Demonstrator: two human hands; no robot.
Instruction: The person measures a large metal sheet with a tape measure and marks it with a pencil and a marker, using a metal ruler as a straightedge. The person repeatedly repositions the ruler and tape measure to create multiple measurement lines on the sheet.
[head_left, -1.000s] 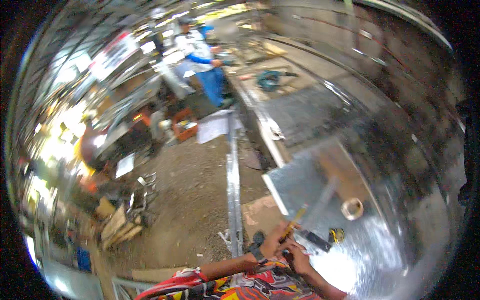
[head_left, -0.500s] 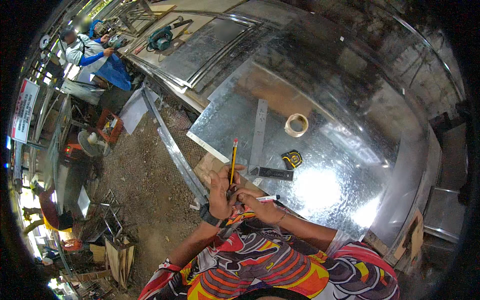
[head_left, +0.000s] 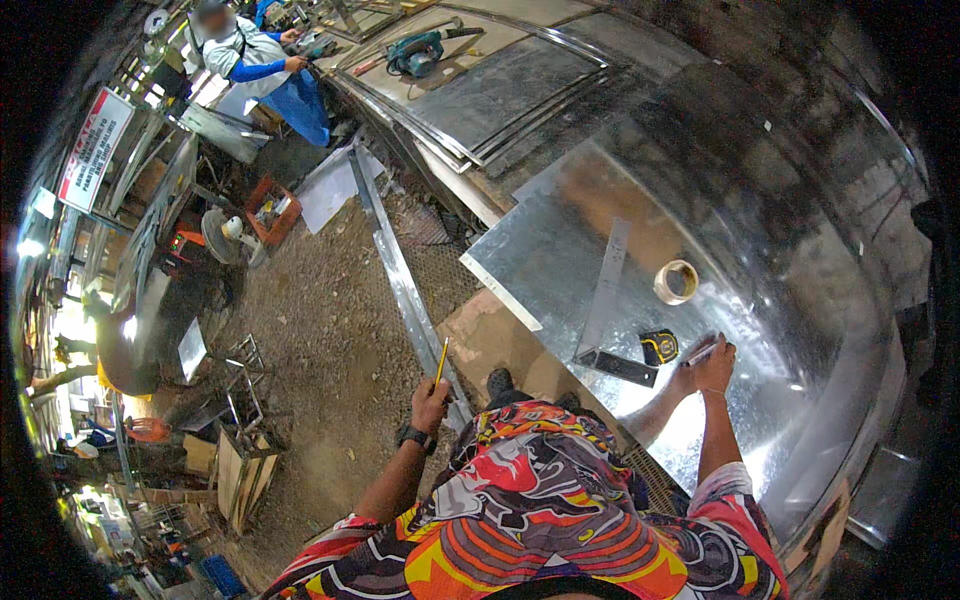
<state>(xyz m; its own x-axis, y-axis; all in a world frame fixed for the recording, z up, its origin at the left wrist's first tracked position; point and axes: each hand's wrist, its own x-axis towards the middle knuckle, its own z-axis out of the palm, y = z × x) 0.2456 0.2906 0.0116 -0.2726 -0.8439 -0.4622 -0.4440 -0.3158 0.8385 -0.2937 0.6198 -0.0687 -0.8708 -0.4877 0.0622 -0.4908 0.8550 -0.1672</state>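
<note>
My left hand (head_left: 430, 407) is closed around a yellow pencil (head_left: 442, 362), held upright over the ground left of the sheet. My right hand (head_left: 714, 367) reaches down at the shiny metal sheet (head_left: 560, 225), its fingers around a white marker (head_left: 702, 351). The marker lies low against the surface; whether it touches cannot be made out. A black and yellow tape measure (head_left: 659, 347) sits just left of that hand. Beside it is a try square with a dark handle (head_left: 618, 368) and a grey blade (head_left: 607, 285). A roll of tan tape (head_left: 676, 282) rests farther back.
A long metal channel (head_left: 405, 285) lies on the gravel ground left of the sheet. A teal power tool (head_left: 415, 53) is on the far table. Another person (head_left: 262, 70) works at the far left. A fan (head_left: 222, 235) and an orange crate (head_left: 272, 210) stand nearby.
My hands have parted. The left moved left with the pencil; the right went out over the sheet with the marker. The view has shifted, so the surroundings sit farther right.
</note>
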